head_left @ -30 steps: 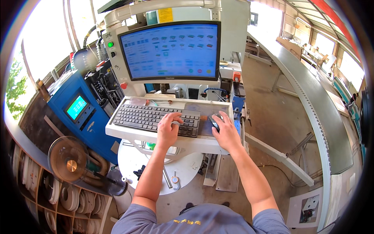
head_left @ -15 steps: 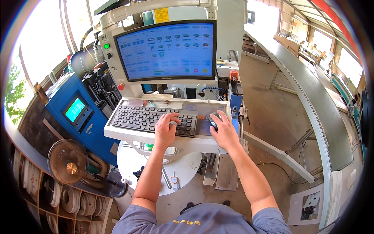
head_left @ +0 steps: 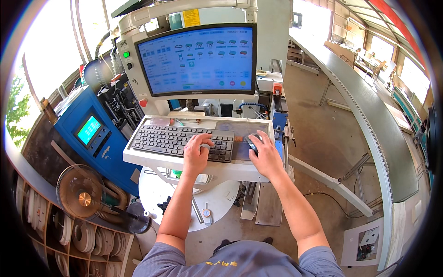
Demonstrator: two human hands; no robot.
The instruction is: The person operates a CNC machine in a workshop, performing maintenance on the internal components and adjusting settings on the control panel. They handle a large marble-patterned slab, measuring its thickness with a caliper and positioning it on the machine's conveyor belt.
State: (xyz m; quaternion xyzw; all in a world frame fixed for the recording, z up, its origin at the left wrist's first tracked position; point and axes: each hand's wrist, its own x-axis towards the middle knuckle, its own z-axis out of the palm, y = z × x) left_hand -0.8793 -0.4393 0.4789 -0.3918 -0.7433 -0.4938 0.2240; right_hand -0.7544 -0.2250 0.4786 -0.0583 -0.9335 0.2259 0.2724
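My left hand (head_left: 197,151) rests over the right part of a black computer keyboard (head_left: 162,139), fingers bent and apart, holding nothing. To its right, my right hand (head_left: 267,156) is wrapped over a dark computer mouse (head_left: 252,143), whose right side is hidden under the palm. Both keyboard and mouse lie on a white pull-out shelf (head_left: 148,159). Above this shelf stands a wide monitor (head_left: 198,62) showing a blue screen with rows of small icons and coloured round buttons.
A blue cabinet (head_left: 102,157) with a small lit display and a round fan (head_left: 76,193) stand to the left. Below the shelf is a white round table (head_left: 184,221) bearing a dial gauge (head_left: 206,213). A long conveyor (head_left: 369,101) runs along the right. A red button (head_left: 143,102) sits beside the monitor.
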